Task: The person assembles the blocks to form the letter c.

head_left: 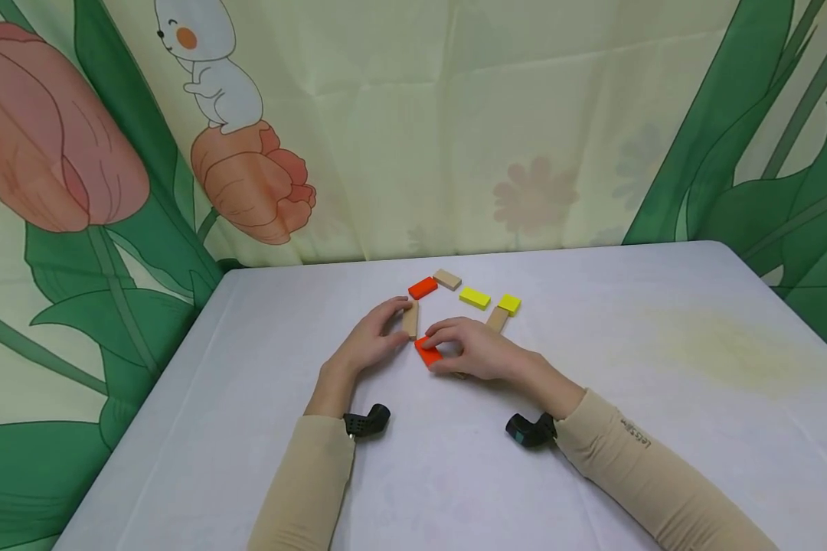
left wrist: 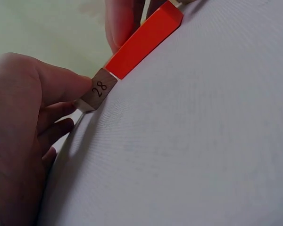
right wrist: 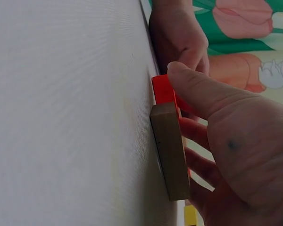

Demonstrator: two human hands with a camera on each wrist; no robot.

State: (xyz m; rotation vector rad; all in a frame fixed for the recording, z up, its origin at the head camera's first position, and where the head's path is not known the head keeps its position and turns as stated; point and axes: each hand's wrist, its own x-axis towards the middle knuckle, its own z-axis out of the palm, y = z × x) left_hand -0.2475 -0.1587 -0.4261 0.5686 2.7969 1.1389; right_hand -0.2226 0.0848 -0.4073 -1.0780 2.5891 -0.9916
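My left hand holds a plain wooden block between its thumb and fingers. In the left wrist view this wooden block bears the number 28 on its end. My right hand pinches a red block lying close to the wooden block's near end. Another plain wooden block lies beside the red block in the right wrist view; the right hand mostly hides it in the head view.
Beyond the hands, a second red block, a plain block and a yellow block curve round. Another yellow block meets a plain block at the right. All lie on a white-covered table before a printed curtain.
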